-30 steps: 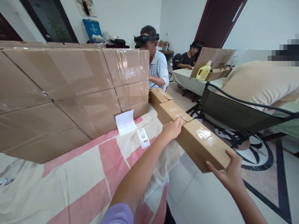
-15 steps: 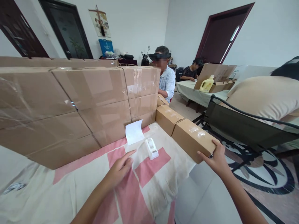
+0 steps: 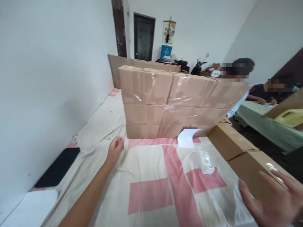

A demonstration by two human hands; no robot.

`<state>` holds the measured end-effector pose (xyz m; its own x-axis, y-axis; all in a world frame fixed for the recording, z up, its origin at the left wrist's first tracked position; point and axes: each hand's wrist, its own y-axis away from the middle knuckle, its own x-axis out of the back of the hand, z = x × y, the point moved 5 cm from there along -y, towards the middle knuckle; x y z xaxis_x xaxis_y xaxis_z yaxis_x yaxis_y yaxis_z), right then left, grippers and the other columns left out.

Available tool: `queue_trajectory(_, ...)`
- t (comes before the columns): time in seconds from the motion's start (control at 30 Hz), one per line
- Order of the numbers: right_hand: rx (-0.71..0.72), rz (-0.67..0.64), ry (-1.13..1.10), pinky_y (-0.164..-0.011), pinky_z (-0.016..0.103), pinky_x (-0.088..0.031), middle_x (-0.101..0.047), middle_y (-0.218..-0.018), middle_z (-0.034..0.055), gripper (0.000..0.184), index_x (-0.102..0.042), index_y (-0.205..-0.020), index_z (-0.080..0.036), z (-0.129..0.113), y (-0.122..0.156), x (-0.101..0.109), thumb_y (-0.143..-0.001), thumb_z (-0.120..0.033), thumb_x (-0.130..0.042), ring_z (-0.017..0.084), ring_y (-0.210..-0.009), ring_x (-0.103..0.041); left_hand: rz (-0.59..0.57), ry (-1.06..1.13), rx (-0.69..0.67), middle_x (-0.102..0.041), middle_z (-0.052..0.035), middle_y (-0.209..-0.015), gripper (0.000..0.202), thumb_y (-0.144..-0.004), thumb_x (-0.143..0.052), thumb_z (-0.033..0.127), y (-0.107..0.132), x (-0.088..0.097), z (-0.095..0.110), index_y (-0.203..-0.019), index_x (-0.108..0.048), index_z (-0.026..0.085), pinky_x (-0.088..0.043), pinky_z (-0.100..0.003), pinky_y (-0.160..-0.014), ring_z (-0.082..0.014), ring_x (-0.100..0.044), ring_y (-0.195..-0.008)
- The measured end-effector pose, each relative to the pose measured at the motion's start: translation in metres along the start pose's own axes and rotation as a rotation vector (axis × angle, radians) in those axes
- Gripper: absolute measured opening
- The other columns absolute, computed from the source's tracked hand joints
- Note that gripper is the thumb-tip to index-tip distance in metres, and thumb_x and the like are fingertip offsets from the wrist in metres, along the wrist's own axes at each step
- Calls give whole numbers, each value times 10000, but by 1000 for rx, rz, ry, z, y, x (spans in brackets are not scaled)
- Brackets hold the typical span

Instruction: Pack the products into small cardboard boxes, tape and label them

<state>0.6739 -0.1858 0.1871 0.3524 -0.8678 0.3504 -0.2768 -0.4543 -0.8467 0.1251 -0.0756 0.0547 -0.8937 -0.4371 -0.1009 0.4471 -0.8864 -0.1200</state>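
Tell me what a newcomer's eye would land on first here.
Probably the taped cardboard wall, standing mid-picture on the pink-and-cream cloth. Then, at lower right, the right hand, fingers spread, in front of a brown box. The white tape dispenser lies left of that box.

Two hands (image 3: 115,146), three long boxes (image 3: 247,170) (third barely showing), one tape dispenser (image 3: 206,163), one yellow jug (image 3: 291,117), two co-workers (image 3: 243,66)
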Motion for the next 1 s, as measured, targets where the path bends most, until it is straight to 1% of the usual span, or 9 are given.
queue_trajectory(0.1, 481, -187, -136, -1142, 719, -356, -600, -1275, 153, 529, -646, -1245, -339, -119, 7, -73, -742, -327, -811, 436, -1299, -555, 110, 94, -1, -452, 65, -590, 213, -707, -701, 364, -43, 13, -17, -776, -564, 216, -311, -201, -548, -108, -387, -574)
queue_trajectory(0.27, 871, -597, -307, -1174, 647, -317, -611, -1248, 116, 225, -615, -1099, -248, -295, 49, -177, -875, -255, -638, 319, -1242, -565, 113, 315, 98, -488, 62, -611, 252, -711, -680, 377, -75, 42, -50, -864, -586, 200, -381, -207, -576, -98, -425, -563)
queue_trajectory(0.4, 939, -929, -267, -1199, 571, -304, -540, -1408, 196, 315, -619, -1203, -169, -403, 83, -273, -932, -327, -581, 348, -1373, -449, 12, 464, 194, -537, 41, -676, 399, -743, -663, 518, -78, 63, -54, -948, -590, 183, -486, -256, -636, -94, -475, -567)
queue_trajectory(0.5, 748, -1116, -43, -1201, 676, -196, -269, -1641, 264, 639, -467, -1449, -118, -461, 88, -371, -883, -320, -685, 465, -1510, -234, -10, 493, 231, -524, 47, -678, 441, -736, -670, 559, -76, 70, -51, -950, -567, 188, -483, -245, -614, -88, -480, -563)
queue_trajectory(0.6, 472, -1190, 213, -1097, 854, 2, -63, -1697, 289, 748, -336, -1544, -69, -495, 66, -463, -910, -262, -683, 559, -1536, -10, -41, 459, 236, -534, 43, -693, 439, -742, -672, 562, -74, 67, -50, -950, -564, 190, -509, -257, -615, -90, -491, -565)
queue_trajectory(0.7, 219, -1078, 363, -988, 912, 84, -47, -1660, 374, 698, -273, -1559, 15, -504, 24, -518, -1003, -266, -587, 597, -1516, 15, -48, 364, 201, -557, 28, -751, 428, -715, -729, 488, -72, 66, -51, -998, -592, 198, -513, -238, -562, -109, -526, -608)
queue_trajectory(0.83, -47, -1031, 315, -1021, 897, -85, -170, -1576, 469, 693, -153, -1564, 101, -490, -7, -544, -1072, -276, -463, 556, -1516, -165, -14, 237, 135, -608, -15, -914, 478, -663, -813, 344, -70, 76, -48, -1089, -640, 214, -440, -162, -473, -116, -573, -692)
queue_trajectory(0.93, -54, -1089, 209, -1070, 805, -258, -297, -1517, 477, 594, -160, -1564, 106, -481, -6, -551, -1093, -199, -358, 459, -1475, -354, -22, 239, 128, -637, -33, -962, 458, -673, -812, 321, -68, 84, -45, -1090, -655, 212, -483, -182, -486, -136, -616, -725)
queue_trajectory(1.0, -24, -1139, 170, -1044, 768, -333, -362, -1475, 476, 544, -264, -1514, 141, -477, -1, -550, -1097, -198, -351, 450, -1435, -416, -7, 280, 139, -639, -22, -922, 447, -663, -820, 325, -69, 88, -44, -1058, -647, 211, -512, -205, -502, -142, -619, -711)
